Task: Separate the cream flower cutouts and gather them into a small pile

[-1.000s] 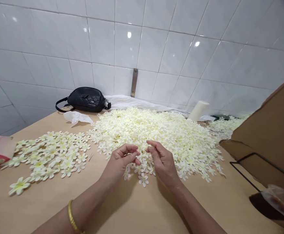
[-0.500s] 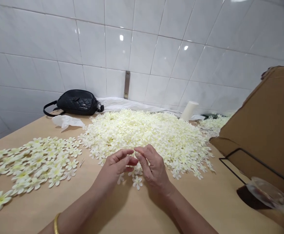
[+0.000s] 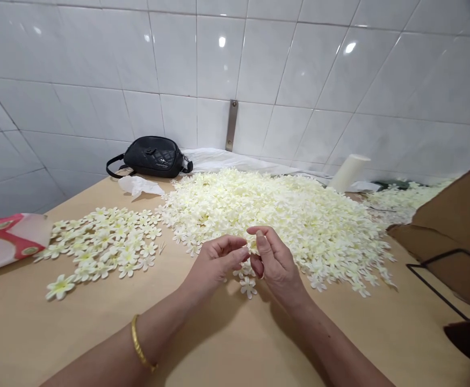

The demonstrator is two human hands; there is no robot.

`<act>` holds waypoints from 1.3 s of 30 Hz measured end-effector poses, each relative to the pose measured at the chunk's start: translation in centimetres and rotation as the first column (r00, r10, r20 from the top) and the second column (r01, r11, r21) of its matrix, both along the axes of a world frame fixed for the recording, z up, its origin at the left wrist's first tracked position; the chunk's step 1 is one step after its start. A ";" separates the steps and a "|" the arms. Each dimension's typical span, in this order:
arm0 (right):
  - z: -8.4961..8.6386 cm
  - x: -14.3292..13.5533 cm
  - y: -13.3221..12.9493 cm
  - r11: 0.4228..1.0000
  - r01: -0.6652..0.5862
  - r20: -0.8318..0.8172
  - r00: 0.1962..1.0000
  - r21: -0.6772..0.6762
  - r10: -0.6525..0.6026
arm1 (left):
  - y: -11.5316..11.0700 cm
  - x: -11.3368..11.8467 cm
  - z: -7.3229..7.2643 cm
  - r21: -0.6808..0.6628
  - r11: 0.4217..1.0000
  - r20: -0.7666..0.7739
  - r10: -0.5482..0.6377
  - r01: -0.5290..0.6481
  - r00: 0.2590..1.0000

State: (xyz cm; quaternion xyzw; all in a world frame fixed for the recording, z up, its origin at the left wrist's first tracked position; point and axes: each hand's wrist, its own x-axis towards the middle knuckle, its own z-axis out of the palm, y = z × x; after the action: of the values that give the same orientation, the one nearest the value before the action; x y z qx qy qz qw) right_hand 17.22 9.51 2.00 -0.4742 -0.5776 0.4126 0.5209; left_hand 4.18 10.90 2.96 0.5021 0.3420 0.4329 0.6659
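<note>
Both forearms reach in from the near edge of the table (image 3: 202, 349), wrists low and apart, and the hands meet in front of a great heap of pale flowers (image 3: 267, 209). The left hand (image 3: 218, 263), a gold bangle (image 3: 140, 344) behind its wrist, is turned inward with the fingers curled and the thumb laid forward, only a narrow gap at the tips. The right hand (image 3: 279, 269) faces it, thumb raised against a bent forefinger, the other fingers tucked under. Something pale shows right between the fingertips, but I can't tell whether either hand is pinching it or whether it is part of the heap behind. One loose flower (image 3: 248, 287) lies on the table just below the hands, at the heap's near edge, and a smaller spread of flowers (image 3: 109, 239) lies off to the left. Half a second ago the fingertips were all but touching; now they sit slightly farther apart, and the right thumb stands more upright. The view has swung as well, bringing in more of the red-and-white packet (image 3: 13, 242) and less of the cardboard (image 3: 452, 226).
</note>
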 end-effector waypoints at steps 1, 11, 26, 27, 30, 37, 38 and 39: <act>0.2 -0.2 -0.1 1.000 -0.007 -0.008 1.000 -0.013 0.007 | -0.1 0.0 0.1 0.003 1.000 0.012 -0.010 0.010 1.000; 0.3 0.1 -0.2 0.998 0.052 0.149 0.987 0.038 -0.057 | 0.0 0.1 -0.1 -0.025 0.990 -0.026 0.141 -0.141 0.990; 0.3 0.0 0.1 0.987 0.145 0.143 0.977 0.075 -0.155 | 0.2 0.0 -0.2 0.022 0.996 0.002 -0.081 0.081 0.997; 0.4 0.0 0.1 0.975 0.176 0.210 0.957 0.136 -0.202 | 0.1 0.1 0.0 0.037 0.997 -0.035 -0.071 0.072 0.997; 0.5 -0.1 -0.2 0.952 0.188 0.303 0.918 0.240 -0.258 | -0.2 0.2 0.3 0.086 0.995 -0.136 -0.037 0.049 0.990; 0.1 -0.4 -0.2 0.962 0.110 0.240 0.956 0.249 -0.171 | 0.1 0.0 -0.2 0.108 0.989 -0.140 0.115 -0.101 0.984; 0.1 -0.3 -0.2 0.972 0.091 0.213 0.967 0.219 -0.138 | 0.2 0.0 -0.3 0.075 0.992 -0.114 0.112 -0.104 0.987; 0.1 -0.3 -0.1 0.980 0.071 0.180 0.978 0.184 -0.104 | 0.3 0.0 -0.4 0.030 0.995 -0.073 0.098 -0.096 0.993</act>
State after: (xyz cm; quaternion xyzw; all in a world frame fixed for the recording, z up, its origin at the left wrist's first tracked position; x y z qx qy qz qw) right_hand 16.90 9.43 2.08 -0.4883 -0.6372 0.2895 0.5213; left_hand 4.16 11.16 2.53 0.5095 0.3845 0.4504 0.6243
